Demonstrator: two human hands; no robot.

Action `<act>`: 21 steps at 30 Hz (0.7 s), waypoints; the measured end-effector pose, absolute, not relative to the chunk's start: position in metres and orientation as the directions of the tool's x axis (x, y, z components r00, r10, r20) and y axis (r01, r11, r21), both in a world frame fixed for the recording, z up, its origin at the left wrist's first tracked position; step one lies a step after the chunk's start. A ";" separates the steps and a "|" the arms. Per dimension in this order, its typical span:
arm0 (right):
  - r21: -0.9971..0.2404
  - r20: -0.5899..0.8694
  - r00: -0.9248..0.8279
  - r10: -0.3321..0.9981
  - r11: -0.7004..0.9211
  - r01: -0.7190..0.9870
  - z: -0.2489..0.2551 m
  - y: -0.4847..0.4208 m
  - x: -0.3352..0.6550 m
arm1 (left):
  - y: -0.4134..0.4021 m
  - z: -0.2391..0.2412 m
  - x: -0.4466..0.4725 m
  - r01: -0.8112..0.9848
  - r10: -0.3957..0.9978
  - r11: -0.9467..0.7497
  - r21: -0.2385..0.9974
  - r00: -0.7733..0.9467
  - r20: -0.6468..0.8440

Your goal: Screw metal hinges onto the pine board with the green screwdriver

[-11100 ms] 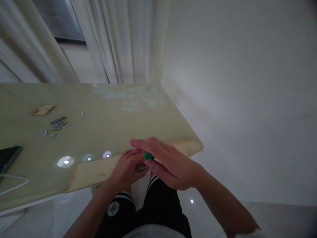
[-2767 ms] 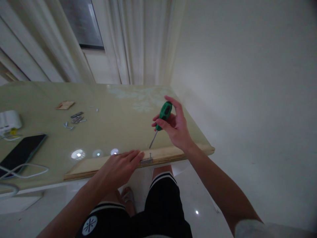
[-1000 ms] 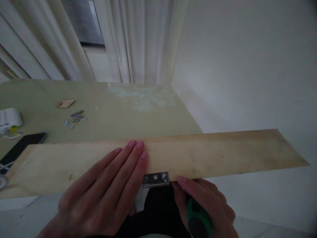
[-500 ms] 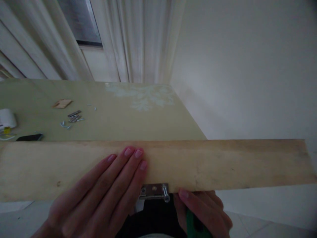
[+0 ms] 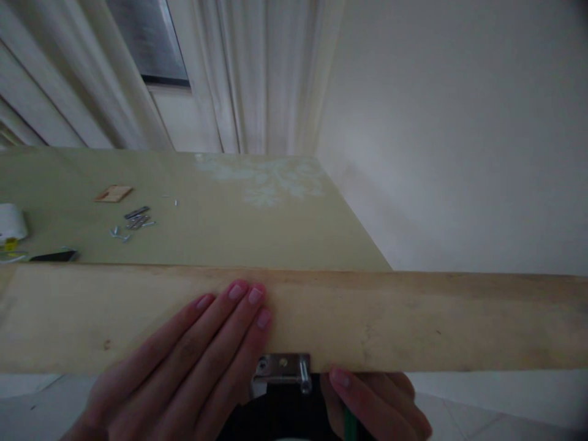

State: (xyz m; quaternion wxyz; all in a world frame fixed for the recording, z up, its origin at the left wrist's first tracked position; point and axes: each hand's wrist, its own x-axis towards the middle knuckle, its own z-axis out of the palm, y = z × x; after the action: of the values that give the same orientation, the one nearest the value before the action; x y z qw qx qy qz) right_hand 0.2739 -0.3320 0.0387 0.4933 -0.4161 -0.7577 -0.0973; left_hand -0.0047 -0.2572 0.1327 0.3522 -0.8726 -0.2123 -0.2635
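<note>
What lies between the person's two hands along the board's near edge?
In the head view, a metal hinge and a screw lie between left hand and right hand.

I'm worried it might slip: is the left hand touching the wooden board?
Touching: the head view shows the left hand with fingers flat on the wooden board.

No text, label, brand, number or sign is legible. Any marking on the white device (image 5: 11,222), at 9 o'clock on the tabletop (image 5: 220,242), is too small to read.
</note>
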 end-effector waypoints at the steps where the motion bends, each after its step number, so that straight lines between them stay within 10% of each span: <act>1: -0.261 0.853 -0.136 0.503 0.639 0.724 0.041 -0.327 0.271 | -0.256 0.132 -0.005 0.555 0.174 -0.658 -0.509 0.770 0.614; 12: -0.292 0.882 -0.115 0.457 0.722 0.627 0.051 -0.271 0.242 | -0.245 0.105 -0.009 0.646 0.325 -0.659 -0.385 0.707 0.628; 21: -0.516 0.714 -0.117 0.690 0.632 0.578 0.041 -0.257 0.234 | -0.227 0.082 -0.014 0.654 0.429 -0.661 -0.367 0.731 0.531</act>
State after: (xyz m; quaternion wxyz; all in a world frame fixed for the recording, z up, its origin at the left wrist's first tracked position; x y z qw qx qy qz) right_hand 0.2343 -0.2574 0.0407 0.5103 -0.4254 -0.7454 0.0548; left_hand -0.0140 -0.2272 0.0819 0.2768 -0.8882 -0.3049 -0.2040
